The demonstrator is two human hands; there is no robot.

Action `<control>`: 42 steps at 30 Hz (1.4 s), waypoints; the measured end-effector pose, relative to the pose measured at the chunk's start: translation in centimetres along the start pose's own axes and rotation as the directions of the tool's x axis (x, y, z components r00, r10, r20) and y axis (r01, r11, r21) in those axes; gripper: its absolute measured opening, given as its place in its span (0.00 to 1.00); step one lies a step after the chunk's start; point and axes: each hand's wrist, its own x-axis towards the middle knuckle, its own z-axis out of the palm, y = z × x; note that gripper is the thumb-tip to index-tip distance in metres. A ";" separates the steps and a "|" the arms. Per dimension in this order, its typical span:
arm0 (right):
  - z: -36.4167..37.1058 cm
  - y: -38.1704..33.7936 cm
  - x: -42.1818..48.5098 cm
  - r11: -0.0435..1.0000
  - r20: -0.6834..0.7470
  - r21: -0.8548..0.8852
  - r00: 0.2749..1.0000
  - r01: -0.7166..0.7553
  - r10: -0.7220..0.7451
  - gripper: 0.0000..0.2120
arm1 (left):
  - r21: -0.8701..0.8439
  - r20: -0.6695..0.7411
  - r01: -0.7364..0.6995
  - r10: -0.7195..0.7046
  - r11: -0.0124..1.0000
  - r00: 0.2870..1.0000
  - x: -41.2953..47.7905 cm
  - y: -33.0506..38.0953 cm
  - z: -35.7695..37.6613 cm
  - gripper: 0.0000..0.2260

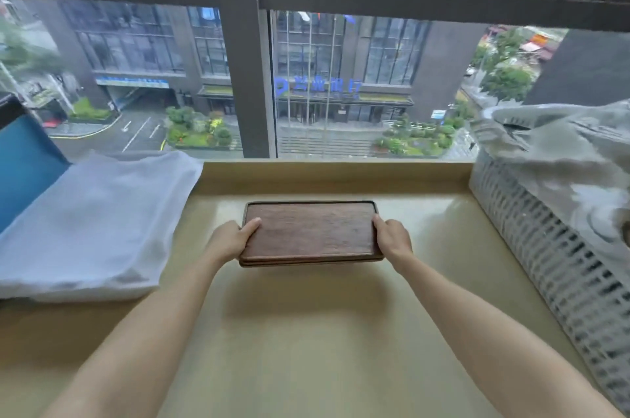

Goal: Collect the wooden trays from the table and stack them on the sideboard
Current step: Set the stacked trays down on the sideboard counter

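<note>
You have the wooden trays [311, 234] between your hands over the middle of the pale sideboard [306, 332], under the window. Two layered edges show along the near side, so count two trays, nested one on the other; a third underneath cannot be ruled out. The near edge looks lifted slightly, with a soft shadow below it, while the far edge seems at or close to the surface; whether it touches cannot be told.

Your left hand [233, 240] clasps the left short side, thumb lying on the top face and fingers wrapped under the rim. Your right hand [392, 237] clasps the right short side the same way. Both are closed around the trays.

To finish this well, lower the near edge evenly so both trays land flat together, and keep the pressure equal on each side so the upper one does not slide on the lower. Slip your fingers out sideways only once the weight rests on the wood. Square the stack parallel to the back ledge.

Around it: one folded white cloth bundle [92, 223] well apart to the left, one white lattice basket [552, 247] to the right with grey fabric [562, 148] draped over it, and something blue [24, 168] at the far left edge.
</note>
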 end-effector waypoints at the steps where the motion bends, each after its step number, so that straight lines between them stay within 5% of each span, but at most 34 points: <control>1: 0.0 -0.2 1.4 1.000 0.009 -0.019 1.000 -0.005 0.005 0.24 | 0.035 -0.003 0.003 -0.003 0.999 1.000 1.1 0.6 0.4 0.22; 6: 0.7 -1.1 7.6 0.996 0.032 -0.085 0.999 0.001 0.002 0.18 | 0.137 0.007 0.015 -0.016 0.990 1.000 6.5 2.5 1.7 0.23; 24: 1.2 -3.1 13.4 0.930 0.137 -0.356 0.989 0.094 -0.047 0.23 | 0.424 0.063 -0.044 0.019 0.905 0.998 13.9 5.2 2.7 0.27; 35: 0.6 -4.5 13.5 0.798 0.226 -0.564 0.969 0.213 -0.099 0.25 | 0.336 0.073 -0.013 -0.012 0.942 0.997 14.6 6.0 2.1 0.27; 42: 0.0 -5.1 12.1 0.809 0.171 -0.553 0.978 0.199 -0.124 0.25 | 0.394 0.080 -0.079 0.051 0.916 0.995 12.5 7.0 -0.1 0.25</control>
